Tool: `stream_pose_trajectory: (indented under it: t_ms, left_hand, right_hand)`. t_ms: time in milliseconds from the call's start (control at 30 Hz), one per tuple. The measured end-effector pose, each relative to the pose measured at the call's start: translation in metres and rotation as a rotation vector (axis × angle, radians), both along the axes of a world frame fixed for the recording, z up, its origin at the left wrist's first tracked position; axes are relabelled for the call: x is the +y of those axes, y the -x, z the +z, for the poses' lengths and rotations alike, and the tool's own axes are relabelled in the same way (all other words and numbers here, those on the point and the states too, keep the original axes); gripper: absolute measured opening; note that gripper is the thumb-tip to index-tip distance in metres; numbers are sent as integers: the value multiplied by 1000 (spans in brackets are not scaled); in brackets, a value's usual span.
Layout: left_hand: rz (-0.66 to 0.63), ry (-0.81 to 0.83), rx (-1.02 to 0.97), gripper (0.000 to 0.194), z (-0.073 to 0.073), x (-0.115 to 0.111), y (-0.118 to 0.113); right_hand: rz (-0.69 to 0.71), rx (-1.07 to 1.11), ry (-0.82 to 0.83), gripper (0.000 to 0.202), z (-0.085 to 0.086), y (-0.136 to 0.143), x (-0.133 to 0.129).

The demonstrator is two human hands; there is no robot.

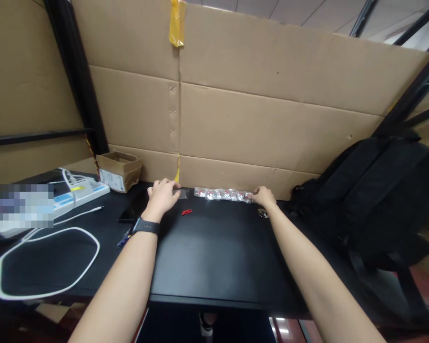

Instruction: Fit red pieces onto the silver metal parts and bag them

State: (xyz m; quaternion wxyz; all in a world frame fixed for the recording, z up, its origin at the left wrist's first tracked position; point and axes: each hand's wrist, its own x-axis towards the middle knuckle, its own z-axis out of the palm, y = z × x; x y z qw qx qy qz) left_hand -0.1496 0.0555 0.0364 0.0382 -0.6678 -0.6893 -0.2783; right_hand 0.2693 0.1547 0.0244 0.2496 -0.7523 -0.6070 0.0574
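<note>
Black tabletop [214, 259]: red cord [187, 212]; round metal piece [262, 213]; left hand [163, 196], loosely spread, at clear packet [183, 194]; right hand [265, 196] at right end of shiny packet row [223, 194], pinch undeterminable; cardboard wall [236, 128] behind.

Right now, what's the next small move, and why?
I'd probably have the left hand pinch the clear plastic strip and draw it nearer: its fingers are at the strip's end, and the red cord lies loose nearby. The right hand is at the right end of the packet row.
</note>
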Motion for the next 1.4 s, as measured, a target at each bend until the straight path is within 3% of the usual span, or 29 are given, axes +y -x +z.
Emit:
stream_pose_trajectory:
  t_ms: [167, 367, 600, 867, 1033, 1167, 1267, 1400]
  left_hand:
    - [-243, 282, 26, 23, -3, -6, -10]
    - [-223, 376, 142, 23, -12, -10, -29]
    - [-227, 301, 104, 27, -11, -13, -29]
    - [-270, 309, 32, 40, -11, -19, -29]
    - [-222, 320, 32, 33, -11, -23, -33]
    - [-244, 341, 47, 28, -5, -25, -31]
    - [-416, 288, -2, 21, 0, -25, -35]
    - [-658, 158, -86, 20, 2, -26, -55]
  right_hand:
    - [218, -98, 122, 25, 1, -24, -24]
    - [474, -49, 168, 46, -6, -50, -63]
    - [465, -30, 1, 27, -22, -56, -79]
    - [413, -4, -73, 27, -27, -58, -78]
    - [346, 25, -177, 34, -23, -47, -82]
    - [469, 111, -208, 36, -18, -23, -93]
    - [630, 161, -174, 34, -19, 2, -104]
    - [740, 60, -169, 34, -20, 27, -113]
